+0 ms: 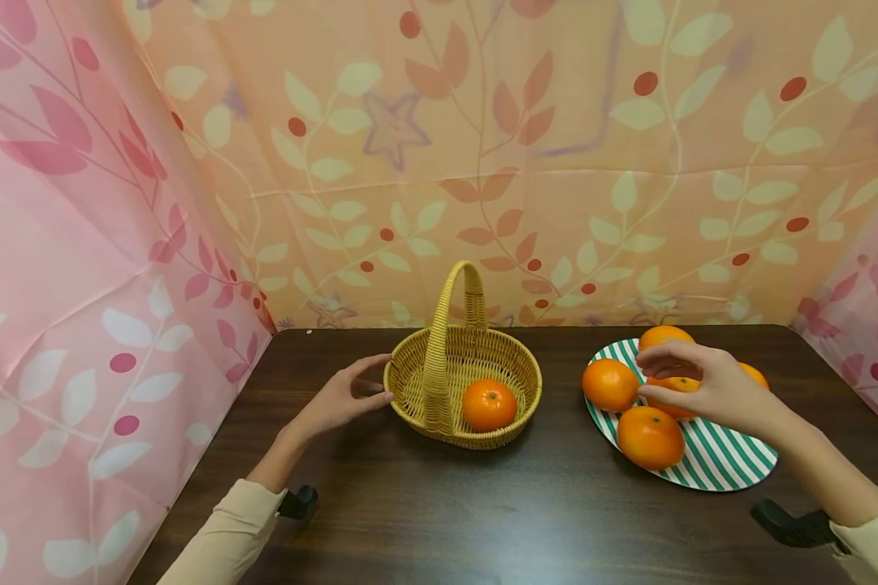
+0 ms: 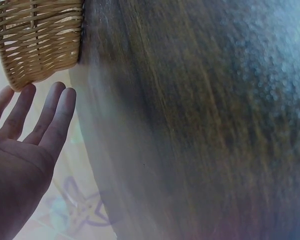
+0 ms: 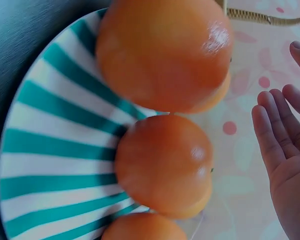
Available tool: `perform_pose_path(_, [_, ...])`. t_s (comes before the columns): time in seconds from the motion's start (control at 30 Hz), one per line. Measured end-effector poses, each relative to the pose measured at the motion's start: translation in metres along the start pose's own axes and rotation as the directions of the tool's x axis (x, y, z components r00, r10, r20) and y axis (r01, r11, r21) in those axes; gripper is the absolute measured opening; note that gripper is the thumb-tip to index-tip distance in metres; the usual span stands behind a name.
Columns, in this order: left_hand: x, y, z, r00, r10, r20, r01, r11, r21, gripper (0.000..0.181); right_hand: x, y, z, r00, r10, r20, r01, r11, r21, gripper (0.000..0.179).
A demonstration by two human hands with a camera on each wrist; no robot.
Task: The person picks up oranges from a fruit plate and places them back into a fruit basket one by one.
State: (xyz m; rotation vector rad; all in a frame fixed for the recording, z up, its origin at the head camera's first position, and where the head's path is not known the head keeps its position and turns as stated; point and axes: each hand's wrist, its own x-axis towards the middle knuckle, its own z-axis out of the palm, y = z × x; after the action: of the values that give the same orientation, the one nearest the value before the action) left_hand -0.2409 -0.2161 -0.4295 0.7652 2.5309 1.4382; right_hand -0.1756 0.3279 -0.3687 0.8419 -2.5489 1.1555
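Note:
A yellow woven basket [image 1: 402, 398] with a tall handle stands on the table and holds one orange [image 1: 489, 405]. My left hand [image 1: 343, 398] is at the basket's left side, its fingertips right at the rim. In the left wrist view, the fingers of the left hand [image 2: 27, 135] reach toward the woven wall of the basket [image 2: 40, 42]. Over a green-and-white striped plate [image 1: 731, 459] hovers my right hand [image 1: 724, 386], thumb and fingers apart with nothing between them. It partly hides an orange [image 1: 668, 398] below. In the right wrist view this hand [image 3: 290, 145] is raised above the oranges [image 3: 165, 165].
Several more oranges lie on the plate, among them one at its left edge [image 1: 610, 385], one at the front [image 1: 650, 438] and one at the back [image 1: 665, 337]. The dark wooden table [image 1: 439, 520] ends at a floral curtain [image 1: 482, 162] behind and at the left.

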Motion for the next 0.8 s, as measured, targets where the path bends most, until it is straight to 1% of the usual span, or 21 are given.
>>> perform_pose_path(0.1, [0.000,0.001,0.000,1.000,0.002,0.002,-0.002,1.000,-0.002,0.067,-0.007,0.002,-0.003,0.999,0.052,0.004,-0.052,0.999,0.002,0.043])
perform_pose_path(0.17, [0.000,0.001,-0.001,1.000,0.000,0.001,0.000,1.000,0.000,0.067,-0.011,0.002,-0.003,0.998,0.070,-0.005,-0.070,0.998,-0.007,0.042])
perform_pose_path(0.23, [0.000,0.001,-0.001,1.000,-0.001,0.001,0.001,1.000,0.004,0.067,-0.015,0.003,-0.003,0.999,0.048,-0.005,-0.048,0.998,-0.027,0.044])
perform_pose_path(0.3, [0.000,0.001,-0.001,1.000,-0.001,-0.001,0.001,1.000,0.012,0.067,-0.019,0.003,-0.003,1.000,0.008,0.000,-0.008,0.999,-0.043,0.045])
perform_pose_path(0.4, [0.000,0.001,-0.001,1.000,0.001,-0.001,-0.001,1.000,0.016,0.067,-0.025,0.005,-0.004,0.999,-0.032,0.006,0.033,0.999,-0.044,0.048])
perform_pose_path(0.53, [0.000,0.002,0.000,1.000,0.007,0.001,-0.007,1.000,0.014,0.067,-0.034,0.007,-0.003,0.999,-0.041,-0.002,0.041,0.999,-0.028,0.051])
perform_pose_path(0.8, [-0.001,0.002,0.000,1.000,0.008,0.000,-0.008,1.000,0.024,0.067,-0.051,0.013,0.007,0.995,-0.086,-0.060,0.077,0.989,-0.127,0.062])
